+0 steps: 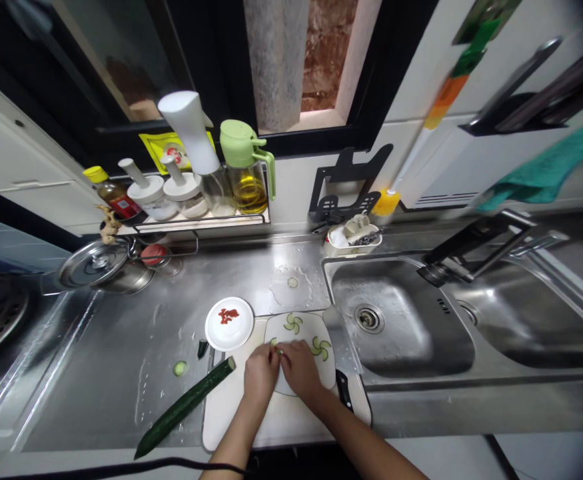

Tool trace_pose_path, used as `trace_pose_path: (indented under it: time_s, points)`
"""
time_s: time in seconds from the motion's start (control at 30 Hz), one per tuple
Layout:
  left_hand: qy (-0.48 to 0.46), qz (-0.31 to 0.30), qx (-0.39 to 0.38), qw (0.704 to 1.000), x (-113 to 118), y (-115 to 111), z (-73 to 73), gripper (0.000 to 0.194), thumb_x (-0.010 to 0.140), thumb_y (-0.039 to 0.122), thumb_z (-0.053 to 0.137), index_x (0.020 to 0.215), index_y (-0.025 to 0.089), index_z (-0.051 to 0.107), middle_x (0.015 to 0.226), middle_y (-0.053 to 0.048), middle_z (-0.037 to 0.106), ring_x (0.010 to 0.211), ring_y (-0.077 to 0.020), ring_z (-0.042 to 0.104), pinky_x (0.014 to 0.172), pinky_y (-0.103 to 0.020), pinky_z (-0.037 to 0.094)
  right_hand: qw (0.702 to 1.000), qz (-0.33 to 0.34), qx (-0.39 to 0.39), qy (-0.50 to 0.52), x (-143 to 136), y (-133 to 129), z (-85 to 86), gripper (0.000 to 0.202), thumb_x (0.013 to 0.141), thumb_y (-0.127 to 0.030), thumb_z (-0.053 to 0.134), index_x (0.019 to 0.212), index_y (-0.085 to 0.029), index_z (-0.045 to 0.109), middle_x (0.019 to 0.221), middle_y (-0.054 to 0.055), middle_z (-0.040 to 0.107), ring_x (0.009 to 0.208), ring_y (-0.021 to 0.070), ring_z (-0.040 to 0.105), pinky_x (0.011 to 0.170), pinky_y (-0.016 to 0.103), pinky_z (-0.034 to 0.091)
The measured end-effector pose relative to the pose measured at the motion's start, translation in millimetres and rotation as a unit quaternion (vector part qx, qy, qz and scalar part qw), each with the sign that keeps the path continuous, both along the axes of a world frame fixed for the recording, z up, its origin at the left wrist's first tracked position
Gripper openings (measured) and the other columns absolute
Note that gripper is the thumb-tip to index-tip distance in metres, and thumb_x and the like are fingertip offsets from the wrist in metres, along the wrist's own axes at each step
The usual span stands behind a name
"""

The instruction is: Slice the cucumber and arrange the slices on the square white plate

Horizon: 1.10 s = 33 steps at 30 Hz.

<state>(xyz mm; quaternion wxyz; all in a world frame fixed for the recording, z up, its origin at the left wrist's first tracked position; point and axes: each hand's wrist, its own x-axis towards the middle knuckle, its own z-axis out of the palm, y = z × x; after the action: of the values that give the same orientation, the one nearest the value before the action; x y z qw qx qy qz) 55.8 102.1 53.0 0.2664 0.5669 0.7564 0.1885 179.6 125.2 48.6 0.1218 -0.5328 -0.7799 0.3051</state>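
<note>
My left hand (260,375) and my right hand (300,368) meet above the near-left part of a white square plate (296,337). Both have their fingertips pinched together. A tiny reddish bit shows between them, too small to name, and the fingers hide most of it. Pale green cucumber slices form pinwheels on the plate, one at the back (293,324) and another at the right (321,348). Part of another cucumber piece (273,341) peeks out behind my fingertips. The plate rests on a white cutting board (226,417). Beside it stands a small white dish (216,331) holding chopped red pieces (228,315).
A long cut cucumber (184,407) lies across the board's left edge. Near it are a cucumber end (202,349) and a round slice (180,368). A black-handled knife (344,390) lies right of the plate, beside the sink (401,320). Behind are an oil bottle (247,190) and a pot (128,277).
</note>
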Motion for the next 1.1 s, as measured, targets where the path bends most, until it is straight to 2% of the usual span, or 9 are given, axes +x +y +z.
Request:
trace_pose_path:
  time_s: [0.27, 0.6, 0.7, 0.77, 0.97, 1.1]
  points:
    - [-0.002, -0.006, 0.03, 1.0, 0.7, 0.5, -0.4, 0.016, 0.081, 0.013, 0.046, 0.073, 0.018, 0.059, 0.074, -0.004, 0.063, 0.073, -0.0166, 0.057, 0.07, -0.027, 0.04, 1.0, 0.002, 0.016, 0.009, -1.2, 0.5, -6.6, 0.028, 0.087, -0.014, 0.043, 0.099, -0.019, 0.067, 0.094, 0.006, 0.065, 0.089, 0.0204, 0.052, 0.087, 0.033, 0.031]
    - [-0.03, 0.006, 0.052, 0.998, -7.5, -2.7, 11.5, 0.014, 0.08, 0.019, 0.048, 0.069, 0.018, 0.058, 0.069, -0.002, 0.061, 0.067, -0.0151, 0.056, 0.066, -0.025, 0.039, 1.0, -0.019, 0.015, 0.009, 0.4, 0.9, 3.6, 0.026, 0.086, -0.014, 0.046, 0.1, -0.02, 0.067, 0.095, 0.006, 0.066, 0.092, 0.0217, 0.051, 0.086, 0.032, 0.035]
    - [-0.01, 0.024, 0.054, 0.998, -24.6, -3.5, 12.0, 0.016, 0.08, 0.024, 0.05, 0.068, 0.019, 0.059, 0.066, -0.001, 0.061, 0.064, -0.0145, 0.056, 0.064, -0.024, 0.039, 1.0, -0.023, 0.016, 0.012, 3.0, 1.5, 5.1, 0.028, 0.085, -0.013, 0.046, 0.101, -0.019, 0.068, 0.095, 0.006, 0.066, 0.094, 0.0218, 0.051, 0.087, 0.032, 0.035]
    - [0.018, 0.061, 0.045, 0.997, -43.3, -1.7, 10.0, 0.019, 0.081, 0.029, 0.051, 0.069, 0.019, 0.061, 0.066, -0.002, 0.062, 0.062, -0.0147, 0.056, 0.063, -0.025, 0.039, 1.0, -0.024, 0.014, 0.012, 5.1, 1.7, 5.0, 0.027, 0.085, -0.013, 0.047, 0.1, -0.018, 0.068, 0.094, 0.006, 0.067, 0.093, 0.0219, 0.052, 0.088, 0.032, 0.035]
    - [0.103, 0.145, 0.025, 0.984, -110.4, 18.0, -0.3, 0.024, 0.08, 0.026, 0.05, 0.093, 0.017, 0.068, 0.087, -0.008, 0.069, 0.077, -0.018, 0.063, 0.076, -0.027, 0.043, 0.999, -0.033, 0.017, 0.009, 8.6, -2.8, 0.2, 0.023, 0.084, -0.013, 0.047, 0.092, -0.017, 0.068, 0.091, 0.006, 0.067, 0.087, 0.0211, 0.053, 0.088, 0.033, 0.036]
    - [0.117, 0.162, -0.011, 0.98, -128.3, 31.7, -3.6, 0.026, 0.081, 0.027, 0.051, 0.095, 0.016, 0.069, 0.091, -0.01, 0.07, 0.083, -0.0199, 0.064, 0.08, -0.028, 0.043, 0.999, -0.032, 0.026, 0.016, 8.7, -7.5, -1.2, 0.021, 0.084, -0.012, 0.048, 0.088, -0.018, 0.068, 0.089, 0.005, 0.067, 0.084, 0.0201, 0.054, 0.089, 0.034, 0.035]
